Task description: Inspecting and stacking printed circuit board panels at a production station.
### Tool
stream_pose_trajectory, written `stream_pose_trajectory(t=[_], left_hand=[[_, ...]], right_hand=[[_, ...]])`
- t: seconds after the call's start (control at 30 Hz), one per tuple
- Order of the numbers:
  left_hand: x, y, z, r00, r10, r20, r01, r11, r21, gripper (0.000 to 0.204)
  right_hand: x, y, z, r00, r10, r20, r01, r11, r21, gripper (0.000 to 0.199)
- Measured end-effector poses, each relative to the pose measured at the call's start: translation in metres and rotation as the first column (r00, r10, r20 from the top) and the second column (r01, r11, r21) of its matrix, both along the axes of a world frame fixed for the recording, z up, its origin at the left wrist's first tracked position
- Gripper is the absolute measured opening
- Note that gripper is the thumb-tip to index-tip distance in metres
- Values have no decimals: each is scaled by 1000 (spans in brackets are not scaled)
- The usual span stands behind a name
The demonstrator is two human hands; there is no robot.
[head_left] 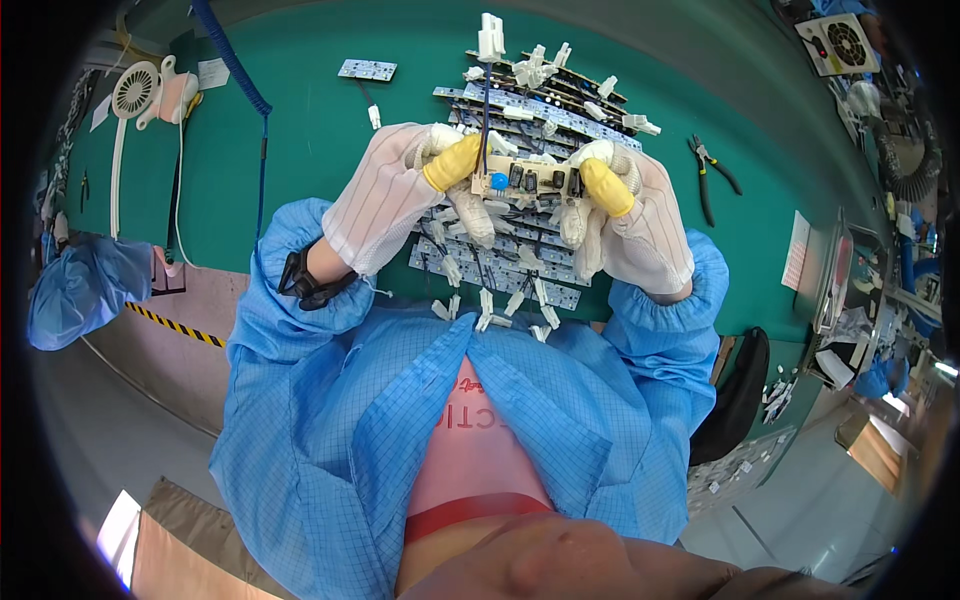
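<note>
Both hands wear white striped gloves with yellow finger cots. Between them is a small circuit board (526,181) carrying a blue disc part and several dark components. My left hand (432,178) pinches its left end, and my right hand (612,200) grips the right end. From the board's left side a dark cable rises to a white plug (491,38). Under and beyond my hands lie many narrow circuit boards (545,118) in rows, with white connectors on short wires. The gloves hide part of these rows.
Green mat (320,40) covers the bench. A single small board (367,70) with a lead lies at the back left. Pliers (712,178) rest on the right. A white fan (135,92) and blue coiled cord (232,60) are at left. A dark chair back (735,405) stands at lower right.
</note>
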State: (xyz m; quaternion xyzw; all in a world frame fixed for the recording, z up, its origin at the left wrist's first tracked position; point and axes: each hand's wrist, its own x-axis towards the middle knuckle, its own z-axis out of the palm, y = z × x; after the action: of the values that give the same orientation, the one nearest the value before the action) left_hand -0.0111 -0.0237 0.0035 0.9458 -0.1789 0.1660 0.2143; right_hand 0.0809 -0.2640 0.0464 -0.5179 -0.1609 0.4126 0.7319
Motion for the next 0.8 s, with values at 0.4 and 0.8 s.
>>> stream_pose_trajectory(t=[0.4, 0.8], left_hand=[[8, -2, 15, 999, -41, 25, 39, 998, 45, 50], [72, 116, -42, 912, 354, -209, -396, 892, -218, 22]], right_hand=[[-3, 8, 11, 993, -102, 65, 106, 992, -63, 36], [2, -13, 15, 825, -334, 456, 375, 927, 2, 51]])
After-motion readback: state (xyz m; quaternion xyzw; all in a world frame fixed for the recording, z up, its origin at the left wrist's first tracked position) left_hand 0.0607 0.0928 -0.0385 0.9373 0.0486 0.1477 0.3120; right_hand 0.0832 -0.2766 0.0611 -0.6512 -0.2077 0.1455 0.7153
